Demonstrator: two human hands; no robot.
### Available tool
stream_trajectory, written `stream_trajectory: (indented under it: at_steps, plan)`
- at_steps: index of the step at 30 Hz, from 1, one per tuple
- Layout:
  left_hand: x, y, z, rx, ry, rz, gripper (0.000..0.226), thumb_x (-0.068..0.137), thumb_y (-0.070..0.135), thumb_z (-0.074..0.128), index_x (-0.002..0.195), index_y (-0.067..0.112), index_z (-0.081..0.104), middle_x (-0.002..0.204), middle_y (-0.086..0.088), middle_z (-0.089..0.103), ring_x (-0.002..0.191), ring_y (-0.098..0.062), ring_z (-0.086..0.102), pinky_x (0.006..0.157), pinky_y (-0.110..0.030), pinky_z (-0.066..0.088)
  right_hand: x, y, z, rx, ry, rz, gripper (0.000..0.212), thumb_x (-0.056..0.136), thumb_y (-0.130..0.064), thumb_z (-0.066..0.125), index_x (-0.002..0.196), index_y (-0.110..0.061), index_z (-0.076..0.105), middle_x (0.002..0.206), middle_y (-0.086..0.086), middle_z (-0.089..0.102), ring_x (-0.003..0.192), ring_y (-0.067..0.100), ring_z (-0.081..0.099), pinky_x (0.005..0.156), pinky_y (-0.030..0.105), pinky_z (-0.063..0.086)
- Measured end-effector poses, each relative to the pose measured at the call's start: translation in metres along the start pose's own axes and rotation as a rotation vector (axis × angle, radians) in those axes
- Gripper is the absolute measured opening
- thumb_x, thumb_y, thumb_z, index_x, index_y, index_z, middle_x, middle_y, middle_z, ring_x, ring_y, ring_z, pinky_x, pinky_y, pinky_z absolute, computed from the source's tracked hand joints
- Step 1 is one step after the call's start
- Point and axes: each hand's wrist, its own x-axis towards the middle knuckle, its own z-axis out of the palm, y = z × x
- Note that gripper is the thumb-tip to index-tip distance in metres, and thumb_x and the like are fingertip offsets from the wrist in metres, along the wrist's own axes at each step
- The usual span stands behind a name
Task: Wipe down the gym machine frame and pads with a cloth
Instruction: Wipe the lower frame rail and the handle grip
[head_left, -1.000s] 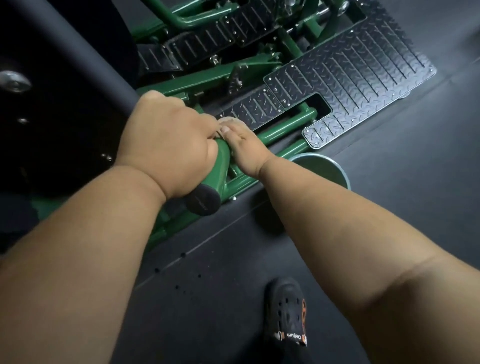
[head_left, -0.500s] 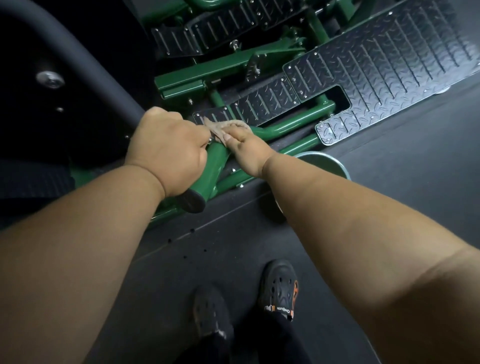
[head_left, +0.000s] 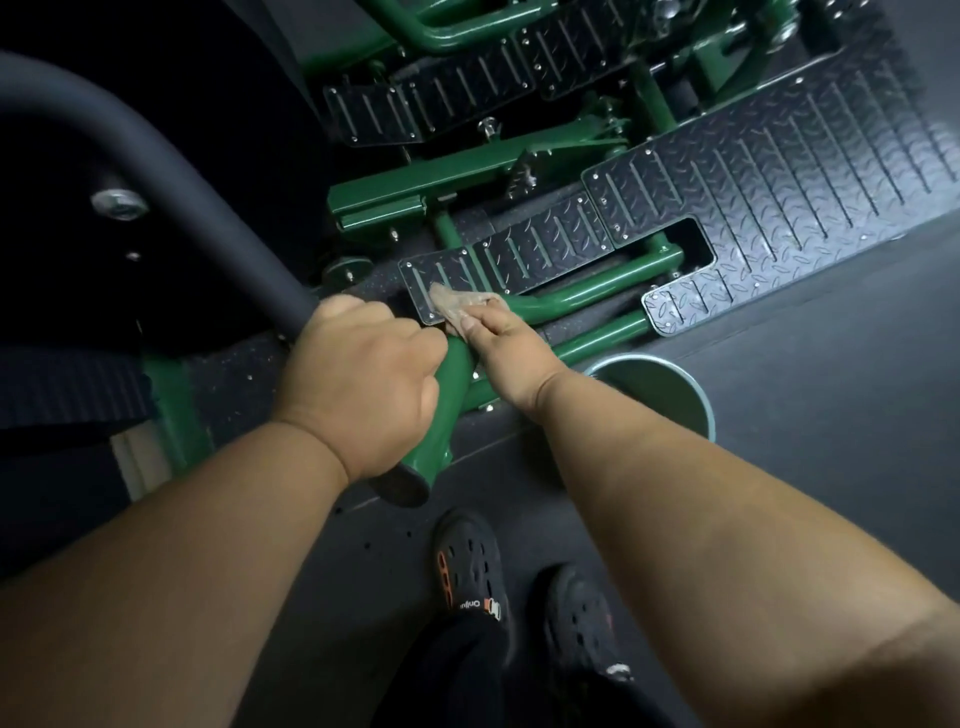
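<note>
Below: left hand (head_left: 361, 387) wrapped round green handle bar (head_left: 444, 415) of machine frame (head_left: 592, 296), fingers curled tight. Right hand (head_left: 506, 345) just beside it, fingers pinching beige cloth (head_left: 457, 306) against bar's upper part, cloth edge overlapping small black tread plate (head_left: 441, 278). Black padded tube (head_left: 171, 171) arcing left. Black clogs (head_left: 470, 566) on dark floor (head_left: 831, 415).

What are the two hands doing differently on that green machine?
The left hand wraps its fingers around the green bar as a grip; the right hand holds a beige cloth against the frame. The left hand sits nearer the bar's capped end, the right farther up it. Both touch the same bar.
</note>
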Motion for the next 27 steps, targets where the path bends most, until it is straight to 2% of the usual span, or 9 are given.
stream_trajectory:
  at_steps: [4, 7, 11, 15, 18, 21, 23, 25, 27]
  plan:
    - [-0.003, -0.002, 0.001, -0.026, -0.023, -0.006, 0.010, 0.077, 0.024, 0.056, 0.068, 0.020, 0.056, 0.061, 0.002, 0.053, 0.066, -0.032, 0.053, 0.077, -0.043, 0.042, 0.022, -0.014, -0.009, 0.033, -0.040, 0.025, 0.044, 0.095, -0.055, 0.060, 0.133, -0.035, 0.072, 0.143, -0.010, 0.054, 0.134, 0.009, 0.055, 0.124, 0.037, 0.035]
    - [-0.001, 0.000, 0.000, -0.052, -0.046, -0.026, 0.008, 0.076, 0.025, 0.055, 0.068, 0.023, 0.053, 0.062, 0.003, 0.053, 0.067, -0.031, 0.054, 0.079, -0.043, 0.040, 0.025, -0.014, -0.014, 0.086, -0.014, 0.058, 0.048, 0.088, -0.072, 0.058, 0.130, -0.052, 0.068, 0.141, -0.014, 0.050, 0.134, 0.010, 0.053, 0.122, 0.043, 0.038]
    - [0.013, -0.004, -0.019, -0.026, 0.008, -0.155, 0.003, 0.070, 0.026, 0.055, 0.068, 0.025, 0.053, 0.068, 0.006, 0.056, 0.081, -0.033, 0.056, 0.093, -0.045, 0.035, 0.022, -0.012, -0.016, 0.120, 0.000, 0.013, 0.034, 0.107, -0.046, 0.052, 0.136, -0.037, 0.069, 0.127, -0.015, 0.053, 0.112, -0.002, 0.059, 0.113, 0.025, 0.042]
    - [0.025, -0.037, -0.045, 0.123, -0.030, -0.385, 0.017, 0.078, 0.031, 0.053, 0.082, 0.024, 0.068, 0.087, 0.001, 0.070, 0.107, -0.036, 0.053, 0.102, -0.052, 0.030, 0.019, -0.009, -0.018, -0.299, -0.016, -0.158, 0.037, 0.111, -0.036, 0.043, 0.138, -0.028, 0.067, 0.149, 0.000, 0.051, 0.146, 0.021, 0.040, 0.123, 0.031, 0.026]
    - [0.028, -0.037, -0.043, 0.190, -0.084, -0.439, 0.018, 0.086, 0.032, 0.054, 0.080, 0.025, 0.069, 0.086, 0.005, 0.070, 0.105, -0.031, 0.052, 0.104, -0.050, 0.026, -0.019, -0.032, -0.006, -0.584, -0.045, -0.340, 0.036, 0.106, -0.044, 0.040, 0.119, -0.037, 0.073, 0.139, -0.004, 0.060, 0.136, 0.032, 0.043, 0.111, 0.044, 0.035]
    - [0.031, -0.037, -0.036, 0.276, -0.117, -0.460, 0.024, 0.093, 0.032, 0.049, 0.078, 0.023, 0.066, 0.082, 0.004, 0.067, 0.100, -0.033, 0.052, 0.102, -0.052, 0.029, -0.049, -0.054, 0.009, -0.549, -0.169, -0.597, 0.037, 0.098, -0.045, 0.043, 0.095, -0.032, 0.078, 0.111, -0.008, 0.072, 0.118, 0.030, 0.054, 0.100, 0.047, 0.041]
    - [0.031, -0.040, -0.036, 0.308, -0.134, -0.449, 0.030, 0.097, 0.033, 0.037, 0.076, 0.024, 0.057, 0.079, 0.003, 0.060, 0.098, -0.034, 0.051, 0.100, -0.054, 0.031, -0.043, -0.062, 0.013, -0.634, -0.254, -0.675, 0.046, 0.094, -0.050, 0.037, 0.089, -0.030, 0.078, 0.099, -0.008, 0.074, 0.109, 0.026, 0.059, 0.097, 0.044, 0.044]
    - [0.031, -0.040, -0.035, 0.329, -0.150, -0.437, 0.029, 0.096, 0.035, 0.029, 0.075, 0.027, 0.047, 0.076, 0.006, 0.051, 0.094, -0.032, 0.049, 0.098, -0.053, 0.030, -0.020, -0.074, 0.004, -0.771, -0.373, -0.615, 0.051, 0.092, -0.058, 0.031, 0.080, -0.032, 0.074, 0.083, -0.008, 0.069, 0.100, 0.025, 0.061, 0.094, 0.039, 0.045]
    - [0.031, -0.039, -0.034, 0.328, -0.157, -0.445, 0.031, 0.096, 0.034, 0.030, 0.074, 0.026, 0.051, 0.074, 0.009, 0.052, 0.093, -0.028, 0.047, 0.099, -0.051, 0.027, 0.014, -0.086, -0.009, -0.887, -0.584, -0.481, 0.042, 0.099, -0.052, 0.042, 0.073, -0.034, 0.069, 0.077, -0.012, 0.063, 0.097, 0.025, 0.061, 0.089, 0.035, 0.044]
